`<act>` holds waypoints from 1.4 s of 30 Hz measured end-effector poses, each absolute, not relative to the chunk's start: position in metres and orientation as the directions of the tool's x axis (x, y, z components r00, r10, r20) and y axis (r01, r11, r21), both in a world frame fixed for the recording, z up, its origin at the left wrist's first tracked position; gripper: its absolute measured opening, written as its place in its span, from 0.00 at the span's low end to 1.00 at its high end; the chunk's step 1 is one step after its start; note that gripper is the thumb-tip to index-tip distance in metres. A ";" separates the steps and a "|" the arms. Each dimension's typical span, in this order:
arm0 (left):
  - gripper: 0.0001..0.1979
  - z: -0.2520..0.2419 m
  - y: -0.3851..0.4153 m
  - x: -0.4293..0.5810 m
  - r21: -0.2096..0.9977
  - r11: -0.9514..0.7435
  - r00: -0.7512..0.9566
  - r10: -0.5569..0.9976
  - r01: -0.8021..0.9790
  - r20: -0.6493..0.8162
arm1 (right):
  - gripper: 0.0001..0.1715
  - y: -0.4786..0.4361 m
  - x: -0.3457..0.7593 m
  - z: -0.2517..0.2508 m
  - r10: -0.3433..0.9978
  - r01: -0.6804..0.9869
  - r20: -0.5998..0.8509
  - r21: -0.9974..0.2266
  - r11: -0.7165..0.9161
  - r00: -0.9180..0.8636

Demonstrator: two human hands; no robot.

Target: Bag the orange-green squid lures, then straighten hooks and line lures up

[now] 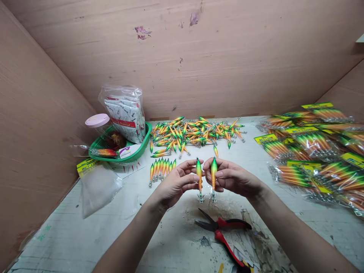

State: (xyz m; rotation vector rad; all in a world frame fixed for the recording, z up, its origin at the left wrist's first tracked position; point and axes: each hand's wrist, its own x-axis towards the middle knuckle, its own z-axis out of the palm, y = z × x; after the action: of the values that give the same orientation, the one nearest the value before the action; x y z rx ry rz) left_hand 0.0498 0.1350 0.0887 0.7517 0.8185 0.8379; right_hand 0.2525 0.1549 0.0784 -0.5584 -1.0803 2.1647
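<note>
In my left hand [180, 178] is a green, yellow and orange squid jig [198, 176], held upright with its hook crown at the bottom. A matching squid jig [214, 174] hangs the same way from my right hand [230, 176]. The two lures are side by side, a small gap between them, above the white table. Just left of my left hand lies a neat row of similar jigs [160, 168]. Behind my hands spreads a loose heap of jigs [193, 132]. Open red-handled pliers [217, 224] rest on the table below my hands.
A green basket [127, 159] at the left holds a bag of printed packets [123, 113] and a pink-lidded jar [97, 120]. Empty clear bags [98, 189] with yellow headers lie before it. Packed jigs [315, 148] are piled at the right. Wooden walls [227, 57] enclose the table.
</note>
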 end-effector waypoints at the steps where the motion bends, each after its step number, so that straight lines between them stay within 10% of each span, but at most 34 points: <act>1: 0.23 0.088 0.135 0.050 0.823 0.461 0.424 0.852 -0.332 -0.307 | 0.14 0.154 0.252 0.077 0.700 -0.356 -0.083 -0.814 -0.458 -0.709; 42: 0.22 0.082 0.114 -0.009 0.835 0.368 0.205 0.929 -0.410 -0.309 | 0.27 0.167 0.191 0.068 0.601 -0.051 -0.196 -0.928 -0.369 -0.774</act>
State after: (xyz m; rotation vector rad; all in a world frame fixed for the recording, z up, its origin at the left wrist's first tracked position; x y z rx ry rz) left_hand -0.0089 0.1137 0.0821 0.6846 0.9325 1.0420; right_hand 0.1906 0.1671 0.0685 -0.7336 -1.4517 2.1830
